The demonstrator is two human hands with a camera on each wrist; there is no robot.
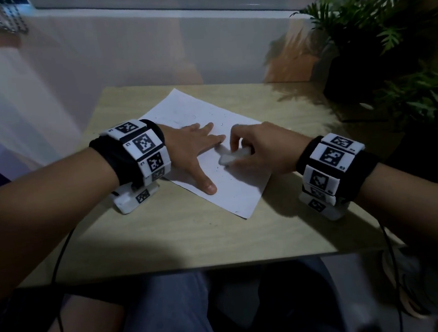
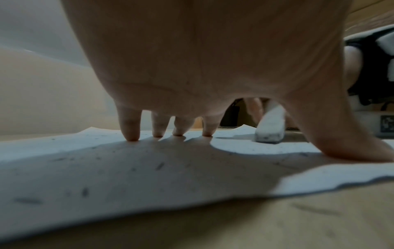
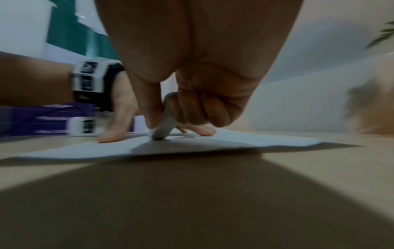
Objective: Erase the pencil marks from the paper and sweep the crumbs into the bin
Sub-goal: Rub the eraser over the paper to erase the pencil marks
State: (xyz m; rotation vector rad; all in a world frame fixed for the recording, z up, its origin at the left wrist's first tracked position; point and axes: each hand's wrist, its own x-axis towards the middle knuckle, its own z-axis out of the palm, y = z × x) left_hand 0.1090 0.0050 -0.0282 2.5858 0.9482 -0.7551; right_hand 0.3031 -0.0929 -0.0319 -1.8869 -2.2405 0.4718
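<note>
paper (image 1: 206,151) is lying flat and skewed on the light wooden table (image 1: 166,236), one corner pointing away toward the wall.

left hand (image 1: 193,152) is lying on the paper's left half, palm down, fingers straight and spread. the left wrist view is showing four fingertips (image 2: 131,133) pressing the sheet and the thumb (image 2: 349,148) splayed toward the near edge. it is grasping nothing, only pinning the sheet.

right hand (image 1: 261,149) is sitting just beside the left, over the paper's right half. its fingers are curling round a white eraser (image 1: 231,157), thumb on one side and bent fingers on the other. the eraser's lower end is touching the paper between the left thumb and the left fingertips; that end is looking grey and smudged in the left wrist view. the right wrist view is blurred, though the eraser (image 3: 163,128) is still readable against the sheet.

small dark crumbs (image 2: 160,166) are lying scattered across the paper, mostly near and under the left hand. faint pencil marks are showing toward the far part of the sheet, too small to read.

both wrists are wearing black bands with white marker blocks. a potted plant (image 1: 376,38) is standing at the table's far right corner, well apart from the paper.
</note>
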